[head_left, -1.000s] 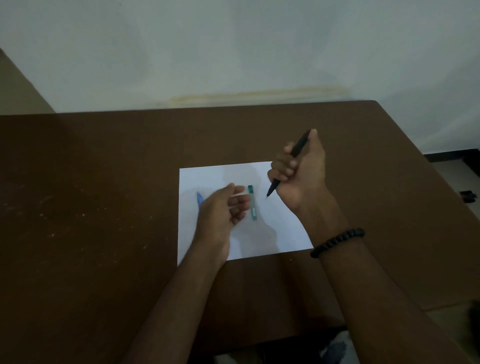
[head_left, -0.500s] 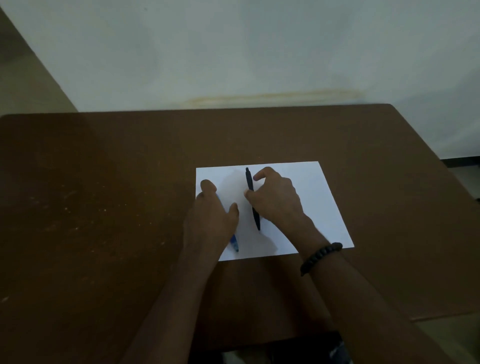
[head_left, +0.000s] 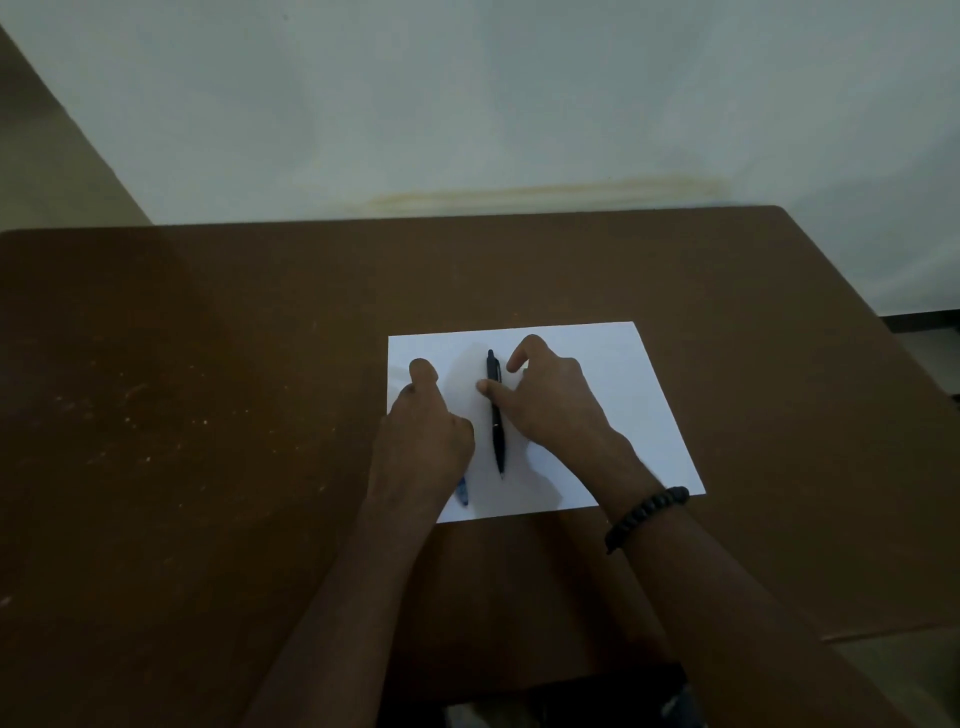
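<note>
A white sheet of paper (head_left: 613, 415) lies on the brown table (head_left: 208, 415). A black pen (head_left: 497, 431) lies lengthwise on the sheet. My right hand (head_left: 550, 405) sits over its upper half, with the thumb across the barrel, the index finger curled and lifted, and the other fingers hidden. My left hand (head_left: 423, 441) rests on the sheet's left part with its fingers curled over a blue pen (head_left: 462, 493). Only the near tip of that pen shows below the palm.
A pale wall rises just behind the table's far edge. The table's right corner and edge lie near the sheet's right side. A black bead bracelet (head_left: 647, 514) circles my right wrist. Bare tabletop spreads to the left.
One second ago my right hand held the black pen up in the air. It then laid the pen on the paper. My left hand came down over the blue pen.
</note>
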